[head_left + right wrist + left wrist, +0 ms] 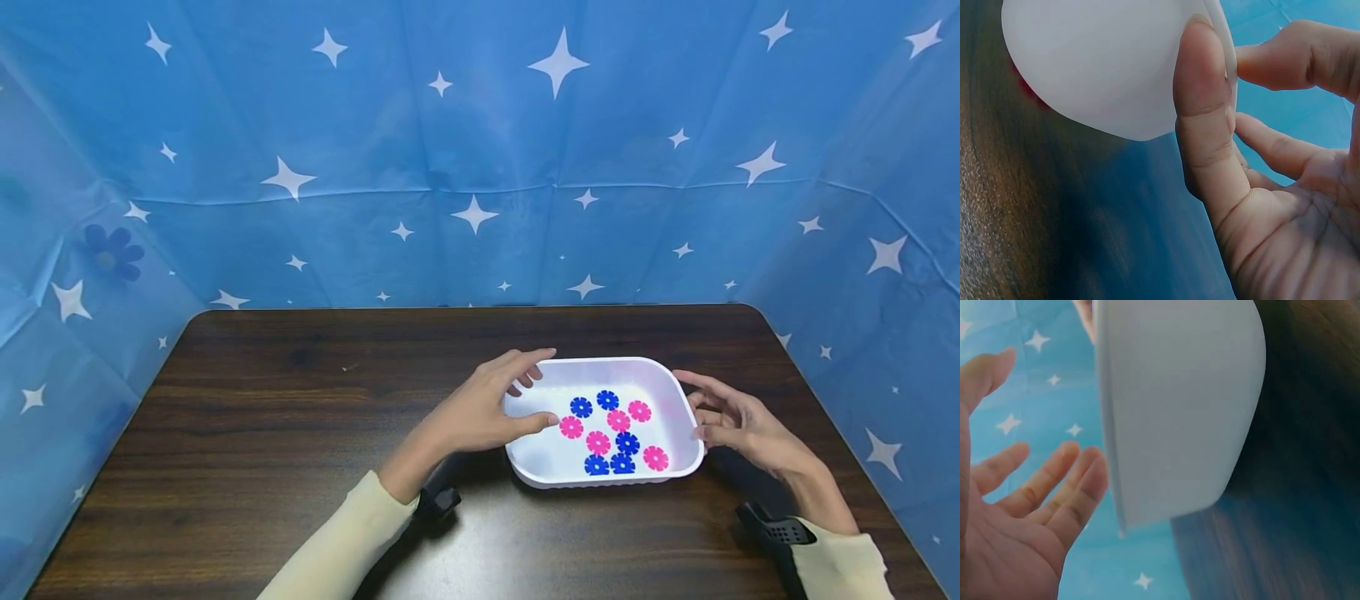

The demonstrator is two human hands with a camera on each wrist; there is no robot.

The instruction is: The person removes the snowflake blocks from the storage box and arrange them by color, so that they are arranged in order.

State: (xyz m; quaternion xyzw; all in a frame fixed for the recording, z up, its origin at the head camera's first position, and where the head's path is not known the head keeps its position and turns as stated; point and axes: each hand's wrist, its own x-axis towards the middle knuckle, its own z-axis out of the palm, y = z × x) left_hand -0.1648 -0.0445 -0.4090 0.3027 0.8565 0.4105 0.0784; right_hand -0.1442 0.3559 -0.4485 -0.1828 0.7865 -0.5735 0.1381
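A white rectangular tray (540, 467) with rounded corners stands on the right half of the table. In it lie several blue notched discs (627, 442) and several pink notched discs (597, 442), loosely spread. My right hand (738, 421) pinches the rim at the tray's right end; the right wrist view shows fingers (1200, 81) on both sides of the wall. At the left end, my left hand (491, 408) has thumb and fingers spread, partly over the tray. In the left wrist view its fingertips (1094, 478) are close to the rim; I cannot tell whether they touch.
The dark wood table (262, 433) stretches left and in front of the tray. A blue star-printed cloth (480, 150) hangs behind and at both sides. A red patch (1029, 90) shows beneath the tray's edge in the right wrist view, too blurred to tell.
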